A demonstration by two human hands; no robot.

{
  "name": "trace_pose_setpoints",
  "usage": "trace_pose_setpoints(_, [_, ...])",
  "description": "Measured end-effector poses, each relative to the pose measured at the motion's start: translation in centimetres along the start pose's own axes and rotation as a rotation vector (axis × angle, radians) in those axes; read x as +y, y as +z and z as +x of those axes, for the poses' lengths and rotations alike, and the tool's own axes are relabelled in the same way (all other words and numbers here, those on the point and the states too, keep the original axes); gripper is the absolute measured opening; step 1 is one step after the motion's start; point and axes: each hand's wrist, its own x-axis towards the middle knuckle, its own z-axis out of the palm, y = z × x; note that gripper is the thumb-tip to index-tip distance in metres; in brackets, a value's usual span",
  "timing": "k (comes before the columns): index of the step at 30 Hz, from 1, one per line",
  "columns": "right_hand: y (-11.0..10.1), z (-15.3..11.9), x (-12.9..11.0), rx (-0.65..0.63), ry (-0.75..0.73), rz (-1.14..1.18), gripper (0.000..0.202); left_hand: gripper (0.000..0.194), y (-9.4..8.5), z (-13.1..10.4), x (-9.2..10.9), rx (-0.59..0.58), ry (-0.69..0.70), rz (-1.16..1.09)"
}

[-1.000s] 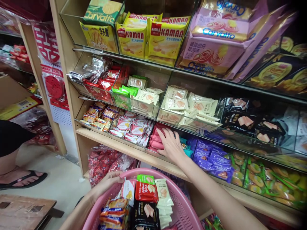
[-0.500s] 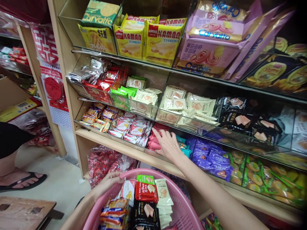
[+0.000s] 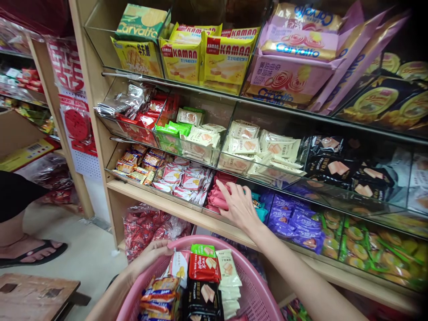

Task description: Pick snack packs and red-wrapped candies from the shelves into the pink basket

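Observation:
My left hand (image 3: pixel 152 256) grips the upper left rim of a pink plastic basket (image 3: pixel 264 290). Inside the basket lie orange-and-blue packets (image 3: pixel 158 294), black packets (image 3: pixel 203 298), a red packet (image 3: pixel 204 267), cream packets (image 3: pixel 228 267), a green one and a white one. Over the lowest shelf row, my right hand (image 3: pixel 239 205) has its fingers around a pink-red packet (image 3: pixel 218 196) in a compartment of such packets. White-and-pink packets (image 3: pixel 192 180) are to its left, teal packets (image 3: pixel 262 211) to its right.
Purple packets (image 3: pixel 294 223) fill a compartment further right. Above are rows with cream packets (image 3: pixel 244 145) and yellow wafer packs (image 3: pixel 227 58). Bagged red items (image 3: pixel 147 232) lie below the shelf. A person's sandalled foot (image 3: pixel 36 249) and a wooden stool (image 3: pixel 33 294) are at the left.
My right hand has shifted slightly right and down, and the pink-red packet at its fingers has tilted up. My left hand stays on the basket rim.

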Motion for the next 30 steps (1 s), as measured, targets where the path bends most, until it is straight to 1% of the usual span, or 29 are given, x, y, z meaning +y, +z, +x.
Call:
trace_pose_setpoints(5, [-0.7,-1.0,0.2,0.058,0.011,0.026,0.075,0.023,0.2,-0.2,0.2,0.045,-0.024,0.004])
trace_pose_setpoints(7, [-1.4,-1.7,0.1,0.091,0.016,0.052,0.077,0.023,0.1,-0.2,0.2,0.033,-0.025,0.007])
trace_pose_setpoints(10, [-3.0,-3.3,-0.1,0.173,0.052,0.134,0.077,0.020,-0.1,-0.1,0.0,-0.019,-0.009,-0.009])
trace_pose_setpoints(13, [-5.0,-5.6,-0.4,0.256,0.167,0.318,0.078,0.019,-0.2,0.0,-0.1,-0.054,-0.003,-0.029])
trace_pose_setpoints(15, [-6.3,-7.5,-0.6,0.265,0.327,0.538,0.082,0.021,-0.3,-0.1,-0.2,-0.048,-0.021,-0.018])
trace_pose_setpoints(17, [-7.1,-9.8,-0.7,0.199,0.532,0.877,0.087,0.022,-0.2,-0.1,-0.1,-0.023,-0.039,0.012])
trace_pose_setpoints(19, [-7.4,-12.3,-0.9,0.056,0.751,1.305,0.085,0.024,-0.1,-0.1,0.0,0.013,-0.047,0.044])
trace_pose_setpoints(21, [-7.0,-14.9,-1.2,-0.116,0.951,1.705,0.079,0.025,0.0,0.0,0.1,0.038,-0.064,0.069])
trace_pose_setpoints(23, [-6.1,-17.3,-1.5,-0.253,1.096,1.981,0.071,0.026,0.2,0.0,0.3,0.041,-0.082,0.079])
trace_pose_setpoints(24, [-5.6,-18.3,-1.7,-0.307,1.132,2.072,0.067,0.026,0.2,0.0,0.3,0.045,-0.088,0.082])
trace_pose_setpoints(26, [-4.5,-19.8,-1.7,-0.397,1.137,2.198,0.060,0.025,0.4,-0.1,0.4,0.049,-0.092,0.083])
trace_pose_setpoints(28, [-3.8,-20.5,-1.4,-0.498,1.084,2.262,0.056,0.024,0.5,-0.1,0.5,0.048,-0.096,0.083])
trace_pose_setpoints(30, [-3.4,-20.6,-0.7,-0.631,1.011,2.252,0.062,0.025,0.6,-0.1,0.5,0.040,-0.098,0.081])
